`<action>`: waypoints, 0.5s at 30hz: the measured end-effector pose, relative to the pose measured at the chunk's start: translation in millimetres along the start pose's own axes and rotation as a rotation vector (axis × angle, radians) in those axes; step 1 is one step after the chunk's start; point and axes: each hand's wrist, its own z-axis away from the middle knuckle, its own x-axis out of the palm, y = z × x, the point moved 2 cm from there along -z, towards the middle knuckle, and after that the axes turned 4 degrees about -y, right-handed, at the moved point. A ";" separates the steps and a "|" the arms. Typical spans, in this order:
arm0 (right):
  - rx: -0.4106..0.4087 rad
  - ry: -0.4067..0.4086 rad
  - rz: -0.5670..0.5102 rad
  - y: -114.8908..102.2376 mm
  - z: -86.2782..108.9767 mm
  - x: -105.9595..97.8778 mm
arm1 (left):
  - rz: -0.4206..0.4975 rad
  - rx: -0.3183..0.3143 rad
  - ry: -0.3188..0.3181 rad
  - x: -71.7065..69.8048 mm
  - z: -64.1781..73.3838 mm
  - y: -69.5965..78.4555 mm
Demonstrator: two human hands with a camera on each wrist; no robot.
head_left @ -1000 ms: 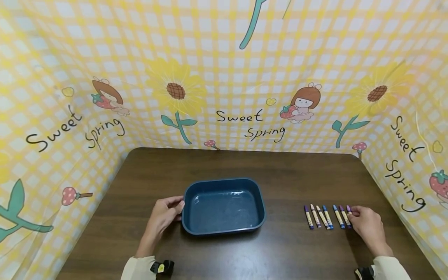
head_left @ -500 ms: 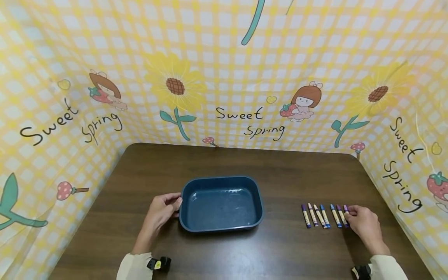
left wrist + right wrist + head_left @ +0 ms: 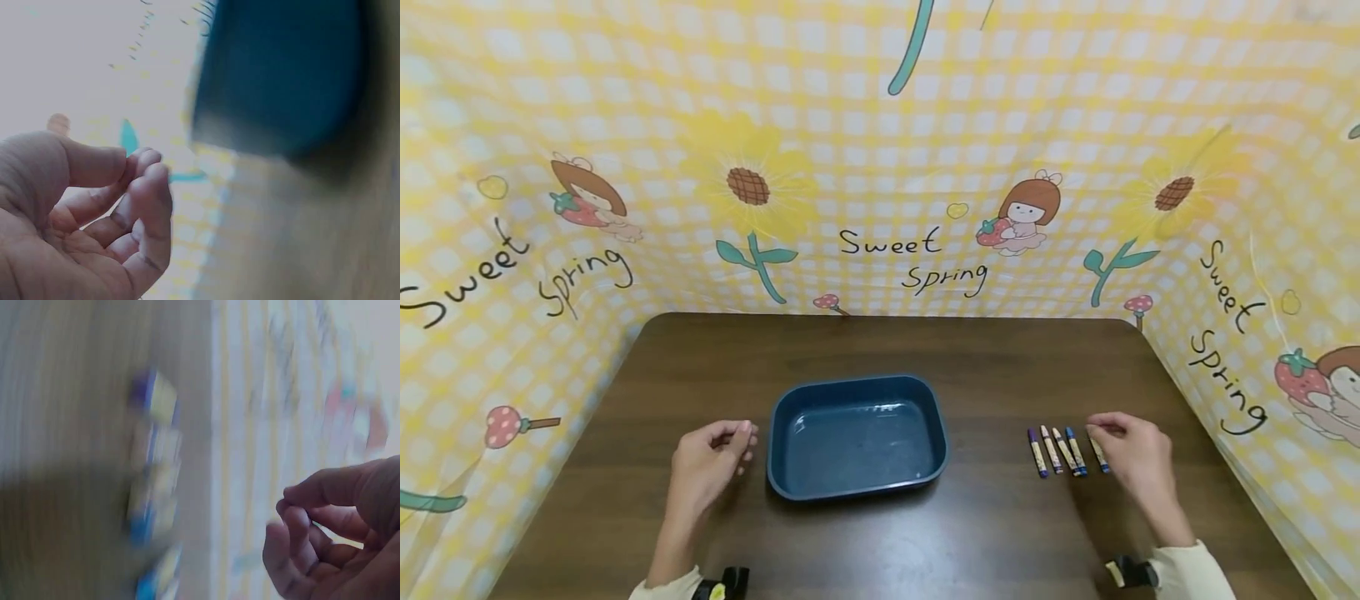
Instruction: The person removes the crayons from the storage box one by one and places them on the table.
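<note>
My left hand (image 3: 707, 462) is off the table tray's left side, a small gap from the dark blue rectangular tray (image 3: 859, 387). Its fingers curl loosely, thumb against fingertips, and the left wrist view shows nothing in them. On the right lies a row of short crayons with pale wrappers: a purple crayon (image 3: 1037, 454), two pale-tipped ones and a blue crayon (image 3: 1076, 452), then another crayon (image 3: 1099, 454) set apart. Over the row's right end hovers my right hand (image 3: 1135, 458), fingers loosely bent, holding nothing visible in the right wrist view. It hides that end of the row.
The brown wooden table (image 3: 985, 358) extends between tray and crayons and in front of them. A yellow-and-white checked cloth (image 3: 880, 167) with printed flowers encloses the back and both sides.
My left hand has let go of the tray's left rim and drawn away. My right hand has moved left and up over the crayons, hiding the rightmost ones. The head view has shifted slightly.
</note>
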 end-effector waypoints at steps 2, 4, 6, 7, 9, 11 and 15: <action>-0.109 -0.033 -0.033 -29.7 9.7 10.6 | 0.017 0.042 0.016 5.0 11.1 9.7; -0.256 -0.043 -0.065 -60.0 18.7 24.4 | 0.043 0.095 0.002 16.7 21.2 20.9; -0.418 -0.056 -0.116 -89.6 23.3 38.9 | 0.063 0.156 -0.032 32.7 27.9 32.0; -0.500 -0.056 -0.141 -103.6 23.9 46.3 | 0.073 0.183 -0.054 41.3 29.7 37.7; -0.631 -0.084 -0.193 -130.4 22.5 59.5 | 0.077 0.247 -0.092 58.0 30.3 48.2; -0.721 -0.131 -0.242 -155.5 17.0 70.6 | 0.083 0.317 -0.142 73.4 25.9 58.1; -0.808 -0.157 -0.251 -192.4 -8.6 87.8 | 0.054 0.507 -0.128 91.0 -3.0 75.1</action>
